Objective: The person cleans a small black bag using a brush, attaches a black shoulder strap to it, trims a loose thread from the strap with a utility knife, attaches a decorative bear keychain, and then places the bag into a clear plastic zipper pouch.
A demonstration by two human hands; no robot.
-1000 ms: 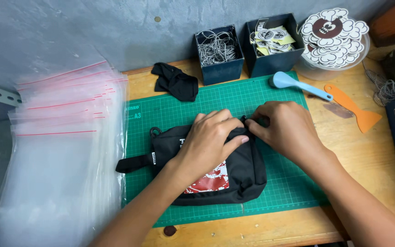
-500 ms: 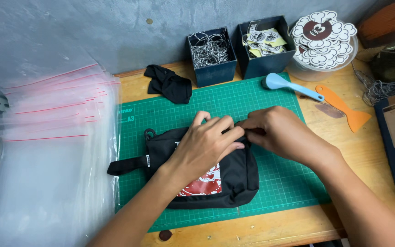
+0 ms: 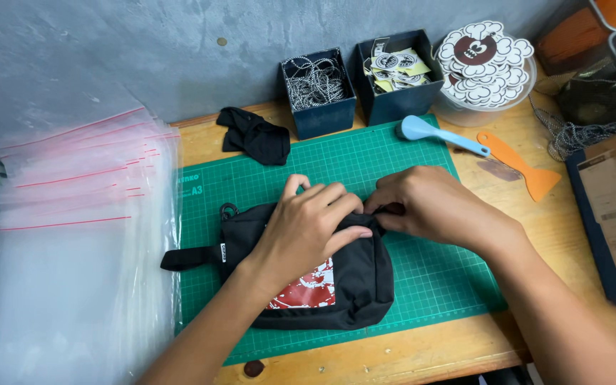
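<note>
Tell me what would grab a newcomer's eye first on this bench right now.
First the two hands: the left hand and right hand meet on the upper edge of a black pouch with a red and white print, lying on the green cutting mat. Next, the thick stack of clear zip bags with red seal lines spreading over the bench's left side. Behind the mat, against the grey wall, stand two dark bins and a heap of cloud-shaped stickers.

1 blk pouch (image 3: 336, 285), 2 hands, 2 bins, 1 blue spatula (image 3: 436, 134), 1 orange scraper (image 3: 522, 165), 1 green mat (image 3: 422, 264)
</note>
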